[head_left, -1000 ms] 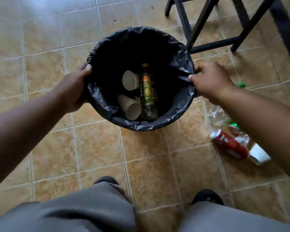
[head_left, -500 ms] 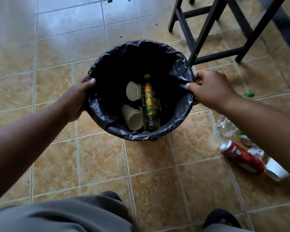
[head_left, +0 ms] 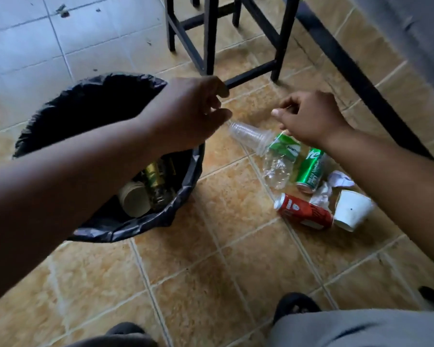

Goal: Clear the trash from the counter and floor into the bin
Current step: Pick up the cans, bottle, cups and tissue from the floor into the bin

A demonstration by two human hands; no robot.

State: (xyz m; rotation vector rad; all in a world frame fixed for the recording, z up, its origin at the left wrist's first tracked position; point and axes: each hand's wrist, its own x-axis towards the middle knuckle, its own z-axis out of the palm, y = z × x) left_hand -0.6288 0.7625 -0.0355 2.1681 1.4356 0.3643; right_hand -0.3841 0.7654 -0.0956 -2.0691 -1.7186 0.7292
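A bin with a black liner [head_left: 110,229] stands on the tiled floor at left, holding paper cups [head_left: 133,201] and a tea bottle [head_left: 158,181]. My left hand [head_left: 191,111] hovers over the bin's right rim, fingers loosely apart and holding nothing. To the right lies a trash pile: stacked clear plastic cups [head_left: 251,136], a crushed clear bottle with a green label [head_left: 278,166], a green can [head_left: 311,170], a red can [head_left: 303,211], a white paper cup [head_left: 351,211] and crumpled paper [head_left: 338,179]. My right hand [head_left: 308,118] curls over the bottle's top end; whether it grips is hidden.
A black stool [head_left: 208,33] stands just behind the hands. A black table frame bar [head_left: 361,81] runs diagonally at the right. My shoes [head_left: 296,306] are near the bottom edge, with bare floor tiles between them and the pile.
Both hands have let go of the bin liner's rim and moved right. My view swung right, bringing the trash pile to the middle.
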